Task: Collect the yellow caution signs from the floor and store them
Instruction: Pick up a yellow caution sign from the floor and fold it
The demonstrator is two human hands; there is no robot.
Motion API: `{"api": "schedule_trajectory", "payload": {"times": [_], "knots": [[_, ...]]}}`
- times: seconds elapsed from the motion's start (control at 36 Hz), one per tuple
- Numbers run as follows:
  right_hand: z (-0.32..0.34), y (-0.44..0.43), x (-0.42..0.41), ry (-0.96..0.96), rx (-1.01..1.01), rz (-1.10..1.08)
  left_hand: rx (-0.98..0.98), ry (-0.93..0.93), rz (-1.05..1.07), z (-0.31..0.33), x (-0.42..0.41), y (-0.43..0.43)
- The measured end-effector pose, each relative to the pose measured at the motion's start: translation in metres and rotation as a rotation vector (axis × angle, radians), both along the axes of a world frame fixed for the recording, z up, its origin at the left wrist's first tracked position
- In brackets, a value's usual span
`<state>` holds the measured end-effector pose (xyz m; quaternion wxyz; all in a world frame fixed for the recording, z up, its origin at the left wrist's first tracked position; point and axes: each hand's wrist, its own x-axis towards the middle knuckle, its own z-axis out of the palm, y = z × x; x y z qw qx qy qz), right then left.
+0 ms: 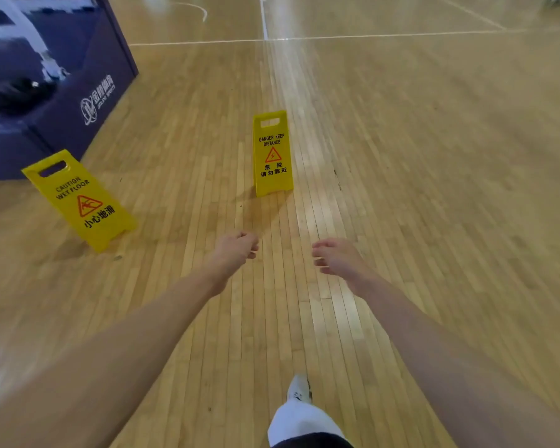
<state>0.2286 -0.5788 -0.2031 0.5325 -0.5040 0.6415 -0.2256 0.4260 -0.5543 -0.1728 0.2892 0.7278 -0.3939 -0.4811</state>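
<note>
Yellow plastic, folding A-frame, two items; both stand on the wooden court floor [434, 195], neither collected yet.

Item 1: wet-floor sign [78, 202], toward the floor's left side, near the corner of a dark blue padded base [91, 79]; it looks tilted, perhaps only from the wide lens.

Item 2: keep-distance sign [273, 153], upright mid-floor, ahead of both hands and apart from them. Each sign has a handle slot at its top, likely the place to grasp.

Left hand [235, 250]: fingers curled into a loose fist, holding nothing.

Right hand [337, 258]: fingers bent and slightly apart, holding nothing.

Both arms stretch toward item 2, probably the first pick-up. White shoe [299, 391] is set forward, suggesting an approach. No storage place in view.
</note>
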Motion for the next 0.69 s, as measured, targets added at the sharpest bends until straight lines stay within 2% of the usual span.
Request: {"api": "schedule_trajectory", "payload": {"times": [0.36, 0.69], "knots": [[0.005, -0.193, 0.031, 0.019, -0.012, 0.079, -0.028, 0.045, 0.036, 0.001, 0.02, -0.192], [-0.006, -0.391, 0.123, 0.083, -0.01, 0.121, -0.034, 0.121, 0.102, -0.014, 0.109, -0.386]]}}
